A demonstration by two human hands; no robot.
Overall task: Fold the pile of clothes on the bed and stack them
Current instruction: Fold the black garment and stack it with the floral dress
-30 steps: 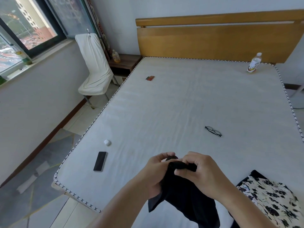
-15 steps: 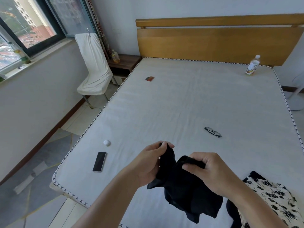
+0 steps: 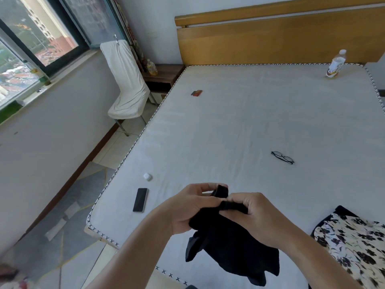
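A black garment [image 3: 231, 245] hangs bunched above the near edge of the bed [image 3: 239, 122]. My left hand [image 3: 187, 207] pinches its upper edge between thumb and fingers. My right hand [image 3: 258, 217] grips the same edge just to the right, knuckles almost touching the left hand. The cloth droops below both hands. At the lower right lies a cream garment with black flowers [image 3: 354, 245], with dark cloth under its far edge.
On the mattress lie a black phone [image 3: 140, 199], a small white case [image 3: 147, 176], glasses [image 3: 282, 157], a small red-brown object [image 3: 196, 93] and a bottle [image 3: 335, 64] by the wooden headboard. A white-covered chair [image 3: 127, 84] and a nightstand stand left of the bed.
My hands have drawn back together along the garment's top edge after being spread apart half a second ago. The black cloth hangs a little lower and more bunched.
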